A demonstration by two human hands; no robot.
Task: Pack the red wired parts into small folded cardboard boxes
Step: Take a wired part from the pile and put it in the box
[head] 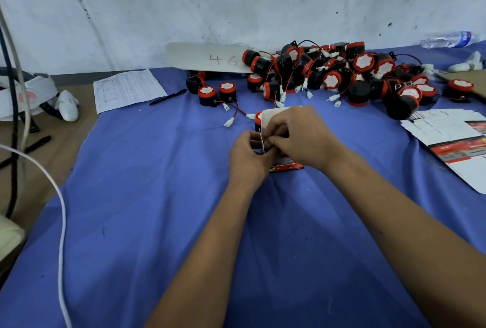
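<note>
Working at the middle of the blue cloth (157,209), both hands meet on a small box (286,166). The left hand (248,155) pinches a thin white flap (261,141), and the right hand (302,135) curls its fingers onto the same box from above. A red part (258,121) shows just behind the box, touching it. A pile of parts (342,75) lies farther back, flat boxes (447,138) to the right. A pen (168,96) rests beside a paper sheet (126,89) at left.
</note>
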